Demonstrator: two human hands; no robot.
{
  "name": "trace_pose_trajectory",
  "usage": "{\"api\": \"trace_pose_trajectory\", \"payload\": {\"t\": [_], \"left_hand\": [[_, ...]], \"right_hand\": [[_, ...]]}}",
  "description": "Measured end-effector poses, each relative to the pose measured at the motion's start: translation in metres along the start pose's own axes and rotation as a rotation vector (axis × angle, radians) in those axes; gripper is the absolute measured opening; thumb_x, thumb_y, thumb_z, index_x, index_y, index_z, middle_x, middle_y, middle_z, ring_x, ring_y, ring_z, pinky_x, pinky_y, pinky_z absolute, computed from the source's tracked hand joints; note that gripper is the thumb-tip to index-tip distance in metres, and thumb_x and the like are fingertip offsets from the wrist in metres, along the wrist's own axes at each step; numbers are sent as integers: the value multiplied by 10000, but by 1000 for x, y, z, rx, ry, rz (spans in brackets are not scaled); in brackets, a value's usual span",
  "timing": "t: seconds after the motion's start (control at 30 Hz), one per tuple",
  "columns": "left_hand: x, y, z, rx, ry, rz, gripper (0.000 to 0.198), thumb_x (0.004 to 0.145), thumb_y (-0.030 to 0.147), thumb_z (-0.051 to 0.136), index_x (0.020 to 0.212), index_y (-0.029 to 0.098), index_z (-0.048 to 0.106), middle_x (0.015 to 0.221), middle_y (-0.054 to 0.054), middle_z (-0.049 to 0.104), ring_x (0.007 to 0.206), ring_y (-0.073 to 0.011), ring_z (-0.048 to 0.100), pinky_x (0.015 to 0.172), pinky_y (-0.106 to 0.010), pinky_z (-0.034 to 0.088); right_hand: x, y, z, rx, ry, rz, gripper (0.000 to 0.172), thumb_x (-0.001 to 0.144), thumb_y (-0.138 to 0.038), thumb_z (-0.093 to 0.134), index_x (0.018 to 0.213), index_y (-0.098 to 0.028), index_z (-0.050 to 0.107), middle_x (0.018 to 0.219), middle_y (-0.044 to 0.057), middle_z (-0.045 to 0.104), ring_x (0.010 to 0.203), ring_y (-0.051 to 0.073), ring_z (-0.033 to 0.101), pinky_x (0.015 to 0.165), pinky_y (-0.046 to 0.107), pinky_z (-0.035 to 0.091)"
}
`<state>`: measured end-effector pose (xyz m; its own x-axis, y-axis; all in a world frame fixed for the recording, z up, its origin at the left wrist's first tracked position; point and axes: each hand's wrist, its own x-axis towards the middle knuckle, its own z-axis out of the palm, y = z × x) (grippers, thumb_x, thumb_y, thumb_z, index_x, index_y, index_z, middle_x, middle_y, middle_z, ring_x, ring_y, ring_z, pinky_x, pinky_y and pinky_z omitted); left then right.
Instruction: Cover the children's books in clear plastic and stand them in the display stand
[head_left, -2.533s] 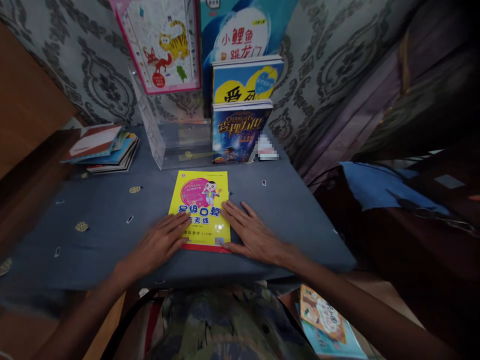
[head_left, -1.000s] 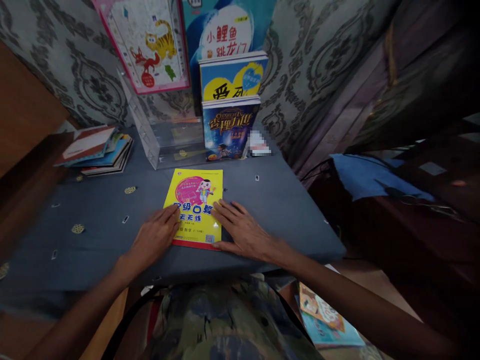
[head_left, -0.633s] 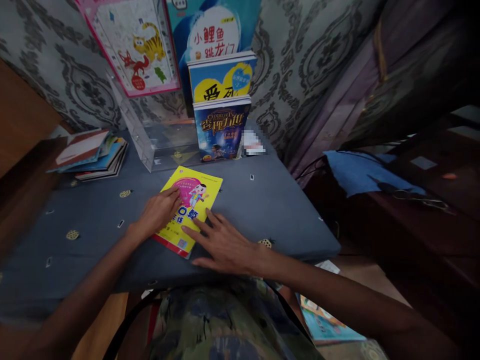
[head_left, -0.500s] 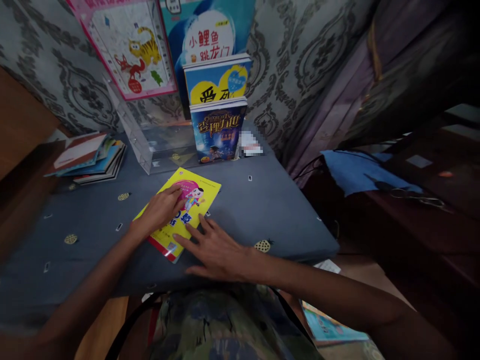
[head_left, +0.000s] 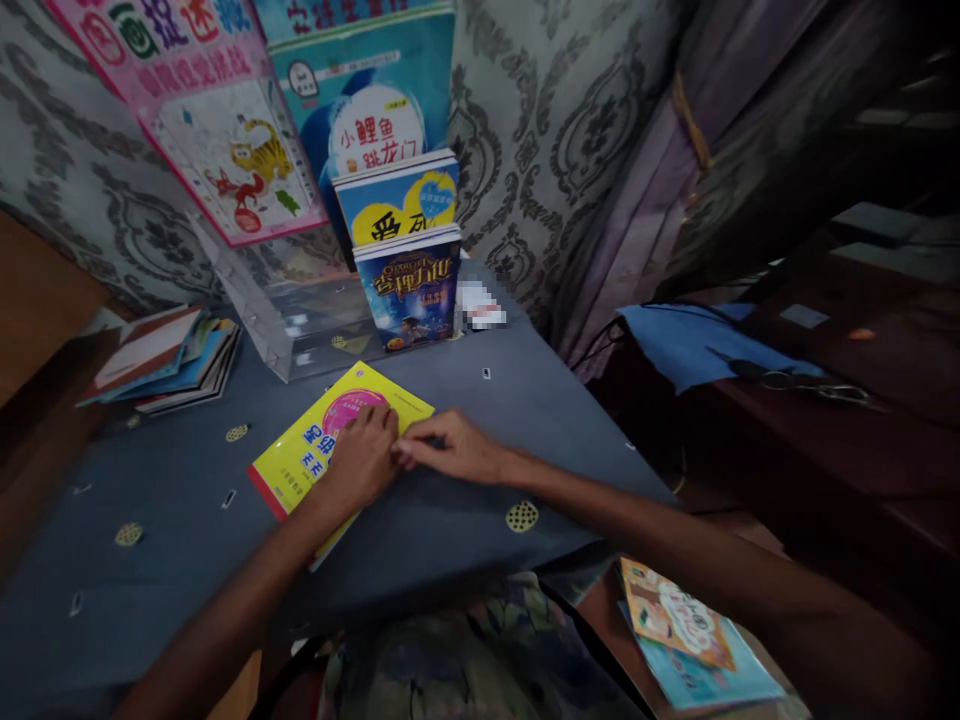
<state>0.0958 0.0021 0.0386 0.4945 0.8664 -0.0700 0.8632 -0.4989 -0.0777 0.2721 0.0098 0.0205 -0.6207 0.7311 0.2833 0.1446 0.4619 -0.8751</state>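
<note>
A yellow workbook point(head_left: 289, 460) with a red spine strip and a pink round patch lies slanted on the cloth-covered table. My left hand point(head_left: 366, 455) rests on its cover, fingers slightly bent and laid across it. At the book's right edge, my right hand point(head_left: 454, 447) is closed in a pinch, its fingertips close against my left fingers. Those fingertips partly cover the edge, so how many pages they grip is hidden.
Behind the workbook, a clear acrylic stand point(head_left: 274, 345) holds several upright books, a dark blue one point(head_left: 412, 295) in front. A book stack point(head_left: 187, 355) lies at the left. Scissors point(head_left: 817, 385) and blue cloth point(head_left: 679, 340) are right; picture books point(head_left: 697, 650) lie below.
My left hand has slid right across the cover. My right hand has gone from spread fingers to a pinch at the book's right edge. The camera view has tilted upward.
</note>
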Motion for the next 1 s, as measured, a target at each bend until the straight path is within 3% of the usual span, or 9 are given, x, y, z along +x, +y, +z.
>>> {"api": "trace_pose_trajectory", "payload": {"t": [0.13,0.23,0.37,0.57,0.77,1.0], "left_hand": [[4,10,-4,57,15,-61,285,990,342,520,1121,116,635,1195,-168,659,1136,-312,602,858,-411,545],[5,13,0,77,50,-55,257,995,326,517,1081,126,653,1197,-157,676,1102,-295,623,835,-391,547],[6,11,10,89,157,-30,231,977,318,553,1068,138,667,1159,-135,705,1078,-280,639,853,-381,540],[5,6,18,58,321,45,173,967,252,544,990,156,687,1077,-94,740,989,-259,671,794,-365,541],[5,3,20,49,375,56,139,951,224,563,944,174,692,1094,-86,744,962,-253,679,716,-353,527],[4,3,21,39,411,51,182,961,210,528,957,178,707,1085,-76,753,950,-243,685,731,-352,528]], "right_hand": [[10,33,-24,217,408,71,358,936,-465,545,900,-151,711,789,51,745,714,168,715,687,287,565],[10,51,-36,208,532,103,363,908,-487,582,974,-154,709,775,53,744,666,168,715,668,295,567],[4,60,-41,128,533,115,319,939,-417,548,1037,-156,702,799,62,756,687,176,726,683,302,564],[2,52,-41,-58,515,97,274,967,-291,496,1113,-168,692,890,69,781,811,192,735,730,305,538],[-2,48,-43,-117,501,73,281,984,-275,479,1147,-173,684,900,64,781,834,189,732,729,295,525],[-3,45,-43,-120,499,63,304,979,-297,467,1153,-159,675,879,72,773,803,194,725,687,291,518]]}}
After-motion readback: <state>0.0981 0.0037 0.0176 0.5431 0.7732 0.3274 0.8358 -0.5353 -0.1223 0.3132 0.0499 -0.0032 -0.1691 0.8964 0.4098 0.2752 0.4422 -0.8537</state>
